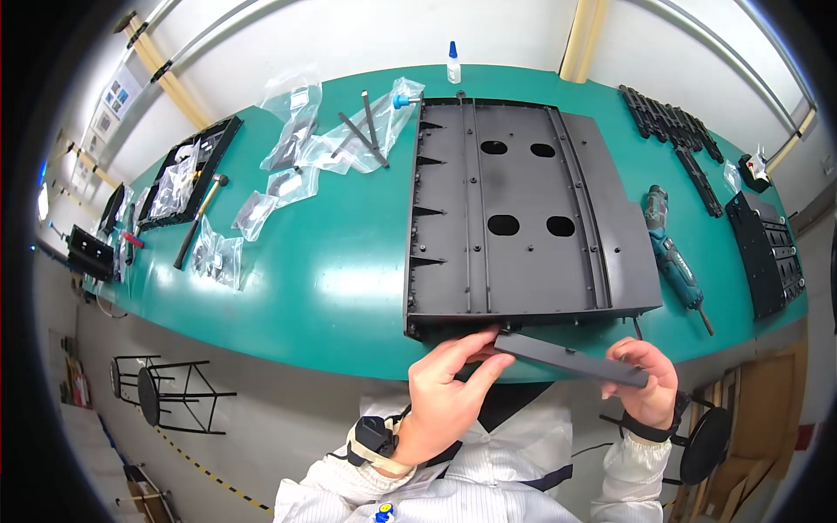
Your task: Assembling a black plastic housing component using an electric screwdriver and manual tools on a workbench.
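Bar (571, 358) in both hands (446, 394) at near table edge (349, 366)

A hammer (199, 220) lies on the green table (340, 270); a bottle (453, 70) (blue-capped) stands upright.

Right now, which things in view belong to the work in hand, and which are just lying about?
In the work:
- dark bar, held in the right hand
- left hand, at the bar's left end
- black case, just beyond the bar

Apparently lying about:
- power driver
- hammer
- bottle
- plastic bags
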`<state>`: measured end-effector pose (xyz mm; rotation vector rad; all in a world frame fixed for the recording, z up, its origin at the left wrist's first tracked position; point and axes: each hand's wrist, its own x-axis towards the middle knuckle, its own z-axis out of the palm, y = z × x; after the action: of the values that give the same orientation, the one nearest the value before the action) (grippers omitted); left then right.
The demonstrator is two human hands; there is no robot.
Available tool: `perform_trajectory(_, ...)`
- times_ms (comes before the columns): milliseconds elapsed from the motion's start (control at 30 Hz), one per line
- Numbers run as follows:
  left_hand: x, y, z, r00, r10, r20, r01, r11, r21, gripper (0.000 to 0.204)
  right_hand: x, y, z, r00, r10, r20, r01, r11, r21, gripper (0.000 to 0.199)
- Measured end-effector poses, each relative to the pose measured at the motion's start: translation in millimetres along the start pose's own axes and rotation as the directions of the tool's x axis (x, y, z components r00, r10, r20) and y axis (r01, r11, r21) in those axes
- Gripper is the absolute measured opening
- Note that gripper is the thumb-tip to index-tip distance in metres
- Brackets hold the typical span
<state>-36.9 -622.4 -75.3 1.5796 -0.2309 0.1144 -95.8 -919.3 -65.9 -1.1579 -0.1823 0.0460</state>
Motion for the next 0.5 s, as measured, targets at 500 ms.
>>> perform_trajectory(500, 5.3, 9.3, 0.9, 0.994, 0.111, -0.021, -0.108, 0.986, 0.130, 0.034, 6.9, 1.2, -6.9, 0.999, -0.003, -0.038, 0.003, 1.000, 0.000, 0.067)
